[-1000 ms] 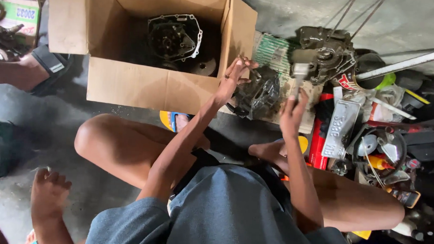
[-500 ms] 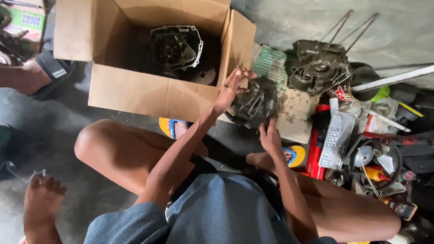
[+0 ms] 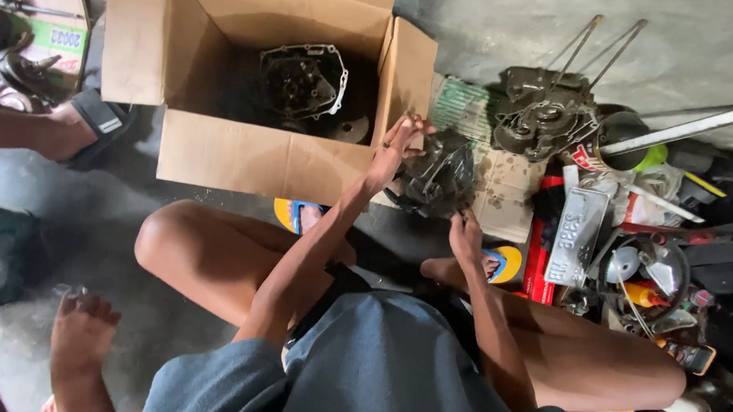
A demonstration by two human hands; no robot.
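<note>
A dark, greasy engine casing [image 3: 440,178] sits just right of an open cardboard box [image 3: 222,148]. My left hand [image 3: 393,150] rests on the casing's upper left edge with fingers spread. Below the casing, my right hand [image 3: 465,234] pinches a thin tool or rod at its lower right corner. Inside the box lies another engine part with a pale gasket outline [image 3: 302,80]. I squat with both knees bent, feet in blue and yellow sandals [image 3: 297,216].
A second engine case with long studs [image 3: 544,115] lies on stained cardboard [image 3: 505,195] at the right. Beyond it is a pile of parts, a metal plate [image 3: 575,236] and bottles. Another person's foot [image 3: 82,334] and sandalled foot [image 3: 68,131] are at the left.
My right hand came down from the engine case at the upper right to the lower corner of the dark casing. The left hand stayed on the casing.
</note>
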